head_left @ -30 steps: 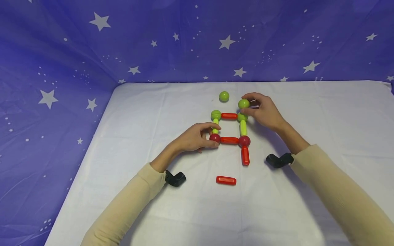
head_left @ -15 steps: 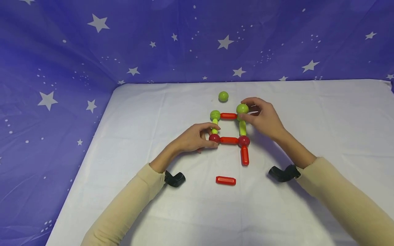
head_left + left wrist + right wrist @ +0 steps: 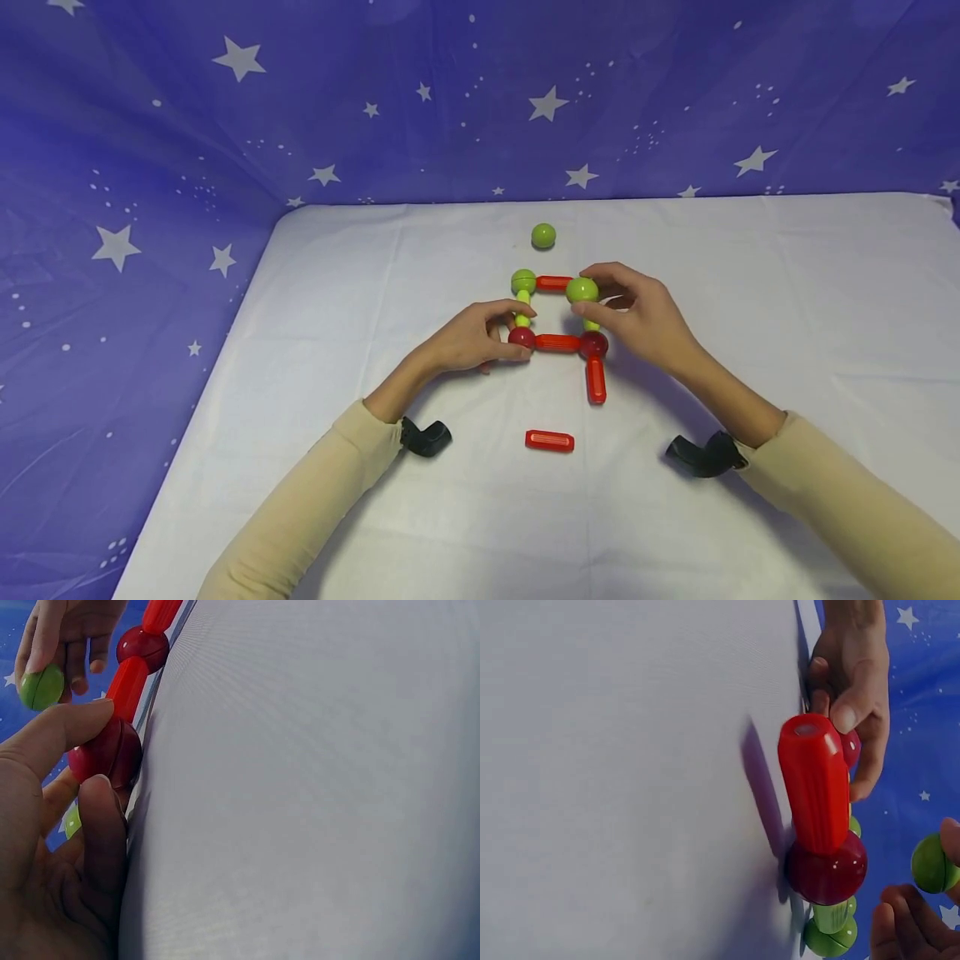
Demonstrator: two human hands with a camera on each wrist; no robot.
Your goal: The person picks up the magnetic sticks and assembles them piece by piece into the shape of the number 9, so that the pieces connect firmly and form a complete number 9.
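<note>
My left hand (image 3: 476,337) grips the dark red ball (image 3: 522,337) at the near left corner of a square of balls and short rods. Two red rods and two yellow-green rods form its sides. In my right hand (image 3: 648,312), thumb and fingers pinch a green ball (image 3: 582,291); the right wrist view has this green ball (image 3: 930,864) lifted off the table, apart from the square. It hides the far right corner from the head view. From the near right red ball (image 3: 595,345), another red rod (image 3: 596,380) sticks out toward me.
A loose green ball (image 3: 543,236) lies beyond the square. Nearer me, one loose red rod (image 3: 550,441) lies on the white cloth (image 3: 420,533). A blue star-patterned curtain (image 3: 480,100) stands behind and to the left of the table.
Holding the green ball, my right hand has come toward me and slightly left, from beyond the far right corner to over it. My left hand has stayed on the red ball.
</note>
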